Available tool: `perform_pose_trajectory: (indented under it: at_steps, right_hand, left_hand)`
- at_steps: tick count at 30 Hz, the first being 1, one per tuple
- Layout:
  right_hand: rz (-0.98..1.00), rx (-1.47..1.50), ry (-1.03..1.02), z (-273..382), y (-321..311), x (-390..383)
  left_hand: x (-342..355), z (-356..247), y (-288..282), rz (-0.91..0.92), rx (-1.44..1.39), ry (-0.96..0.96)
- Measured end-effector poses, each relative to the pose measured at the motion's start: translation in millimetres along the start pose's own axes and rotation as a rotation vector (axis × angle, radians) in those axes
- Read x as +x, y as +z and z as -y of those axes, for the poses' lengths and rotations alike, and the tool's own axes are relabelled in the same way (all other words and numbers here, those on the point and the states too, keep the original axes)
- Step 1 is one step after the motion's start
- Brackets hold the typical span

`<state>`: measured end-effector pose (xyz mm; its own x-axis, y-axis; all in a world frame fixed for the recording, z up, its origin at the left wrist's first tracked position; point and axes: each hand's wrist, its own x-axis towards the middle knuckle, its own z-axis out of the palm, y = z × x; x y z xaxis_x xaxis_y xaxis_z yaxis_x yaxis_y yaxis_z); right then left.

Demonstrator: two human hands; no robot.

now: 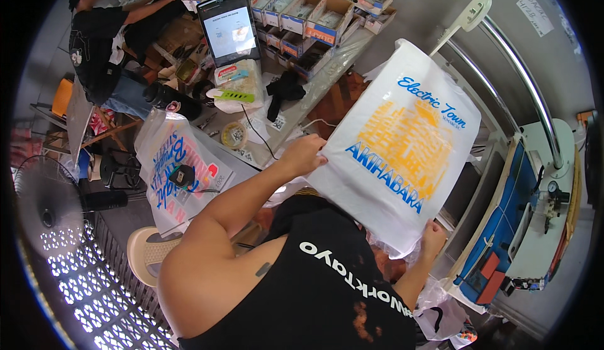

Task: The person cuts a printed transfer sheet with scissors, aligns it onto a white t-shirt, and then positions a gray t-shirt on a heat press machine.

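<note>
A white T-shirt [340, 174] is spread flat in front of me, with blue lettering and an orange building-like picture printed on it. It appears to be drawn over a flat board, which the cloth hides. My left hand [306, 155] is closed on the shirt's left edge, the thumb on top of the cloth. Down at the near right corner, my right hand [433, 239] grips the hem, its fingers partly hidden. Between both hands the lower edge hangs in loose folds. A pale flat arm with a rounded end [475, 11] stands at the shirt's far edge.
To the right is a machine with curved chrome tubes [528, 79] and a gauge [553, 188]. A tablet-like screen [229, 29], small boxes [302, 13] and a tape roll [234, 135] crowd the table. Printed plastic sheets [176, 167] lie left. Another person [94, 48] works far left, beyond a fan [49, 205].
</note>
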<state>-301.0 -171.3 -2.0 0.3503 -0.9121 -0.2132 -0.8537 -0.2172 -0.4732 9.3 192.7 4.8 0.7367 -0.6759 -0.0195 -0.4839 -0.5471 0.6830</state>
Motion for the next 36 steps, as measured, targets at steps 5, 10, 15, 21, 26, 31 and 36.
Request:
perform_pose_trajectory:
  at_steps: [5, 10, 15, 21, 26, 31, 36]
  right_hand:
    - [-0.095, -0.019, -0.053, 10.9, 1.5, -21.0]
    - [-0.088, -0.009, -0.054, 20.3, -0.4, -21.9]
    - [-0.282, -0.063, -0.284, 10.9, 8.6, -22.2]
    - [-0.318, 0.024, -0.615, 55.3, 28.4, -8.1]
    - [-0.344, -0.006, -0.796, 65.7, 38.3, -5.0]
    - [-0.240, -0.113, -0.856, 84.3, 36.1, -17.2]
    - [-0.264, -0.107, -0.784, 81.2, 35.2, -15.3]
  left_hand:
    - [-1.5, 0.8, 4.2, -0.047, 0.058, -0.003]
    - [-1.7, 0.1, 4.2, -0.073, 0.052, -0.008]
    - [6.3, -19.2, -16.8, -0.096, -0.007, 0.066]
    - [46.1, -43.5, 17.0, -0.219, 0.052, 0.399]
    - [66.0, -47.6, 44.1, -0.145, 0.244, 0.506]
    - [70.4, -42.5, 33.0, -0.098, 0.245, 0.468]
    - [77.5, -50.4, 38.1, -0.098, 0.244, 0.487]
